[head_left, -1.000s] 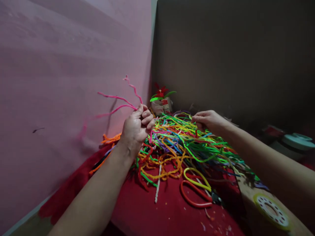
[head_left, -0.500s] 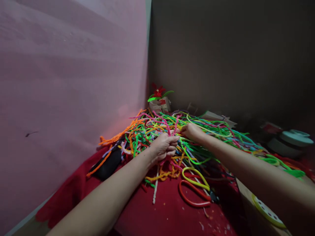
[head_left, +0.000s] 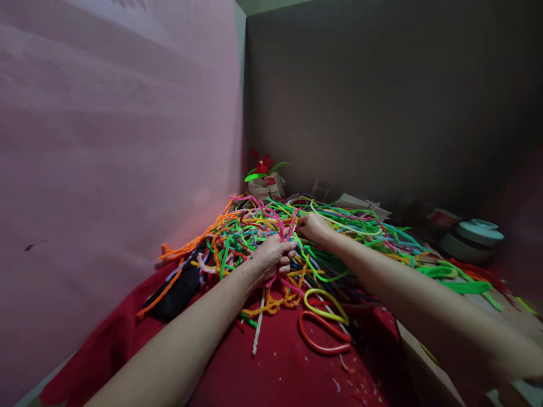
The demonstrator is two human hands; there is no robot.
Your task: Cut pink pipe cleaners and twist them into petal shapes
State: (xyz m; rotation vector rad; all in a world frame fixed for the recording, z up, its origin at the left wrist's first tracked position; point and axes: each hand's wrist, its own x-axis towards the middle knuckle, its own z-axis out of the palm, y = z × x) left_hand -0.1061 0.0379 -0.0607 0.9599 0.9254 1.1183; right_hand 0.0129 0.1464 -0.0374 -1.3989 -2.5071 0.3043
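Note:
My left hand (head_left: pixel 278 257) is closed around pink pipe cleaners (head_left: pixel 278 219), whose ends stick up above the fist and out below it. Just right of it, my right hand (head_left: pixel 314 227) has its fingers pinched together beside one upright pink strand. What sits between those fingertips is too small to make out. Both hands are over a tangled heap of multicoloured pipe cleaners (head_left: pixel 237 240). Nearer to me, scissors with one yellow and one red handle loop (head_left: pixel 324 345) lie on the red cloth (head_left: pixel 263 373); their blades do not show clearly.
A red flower with green leaves (head_left: pixel 263 164) stands at the back corner. Black fabric (head_left: pixel 173 297) lies left of the heap. A pale-lidded pot (head_left: pixel 473 240) is at the right. The pink wall (head_left: pixel 127 169) closes the left side.
The camera view has shifted, so the scene sits a little further left. My left hand keeps its hold on the pink pipe cleaners; my right hand stays pinched close by.

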